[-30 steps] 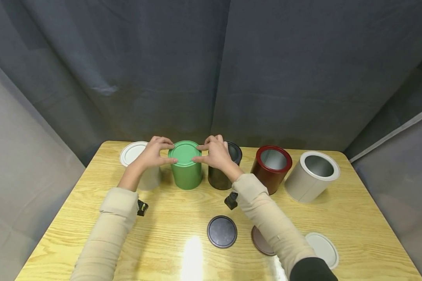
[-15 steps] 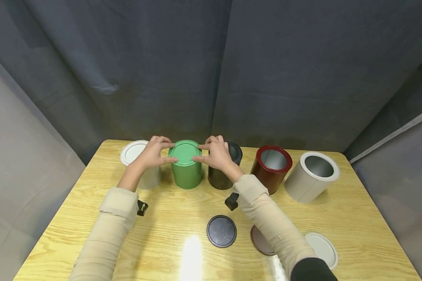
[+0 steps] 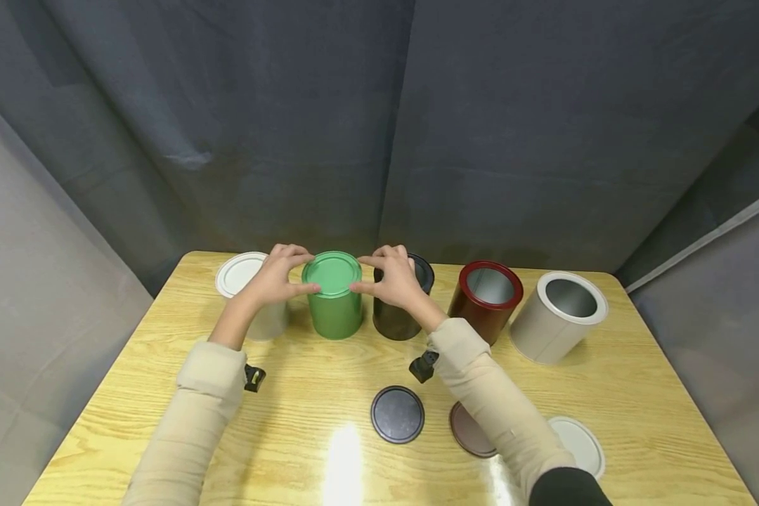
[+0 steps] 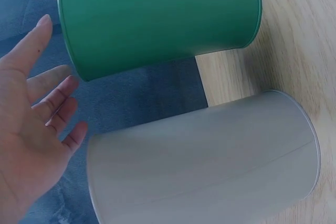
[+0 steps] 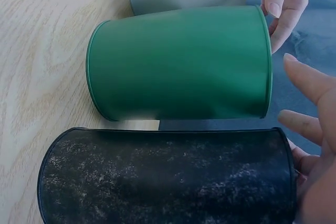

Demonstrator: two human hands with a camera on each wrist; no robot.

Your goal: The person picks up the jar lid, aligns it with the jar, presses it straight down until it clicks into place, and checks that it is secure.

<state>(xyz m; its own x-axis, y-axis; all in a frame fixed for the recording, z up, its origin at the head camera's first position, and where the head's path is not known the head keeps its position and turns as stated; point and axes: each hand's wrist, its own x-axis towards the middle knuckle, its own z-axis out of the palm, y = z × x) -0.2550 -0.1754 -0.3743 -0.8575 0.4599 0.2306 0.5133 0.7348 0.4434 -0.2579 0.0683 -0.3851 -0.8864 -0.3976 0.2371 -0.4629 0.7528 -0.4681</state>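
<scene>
White can (image 3: pixel 267 323): lidded. Left hand (image 3: pixel 275 280): straight-fingered, ungripping, at rim of green can (image 3: pixel 336 316); contact unclear. Green can upright, lid apparently seated. Right hand (image 3: pixel 395 282): straight-fingered, holding nothing, just off that rim. Black can (image 3: pixel 392 322), red can (image 3: pixel 474 315), cream can (image 3: pixel 540 337) uncovered; black lid (image 3: pixel 398 414), brown lid (image 3: pixel 469 430), pale lid (image 3: pixel 577 444) seemingly left. Smooth cylinders; black scuffed; red, cream metallic inside.

White glare (image 3: pixel 344 464) streaks the bright tabletop (image 3: pixel 297 393); the wrist views look dimmer, bluer.
</scene>
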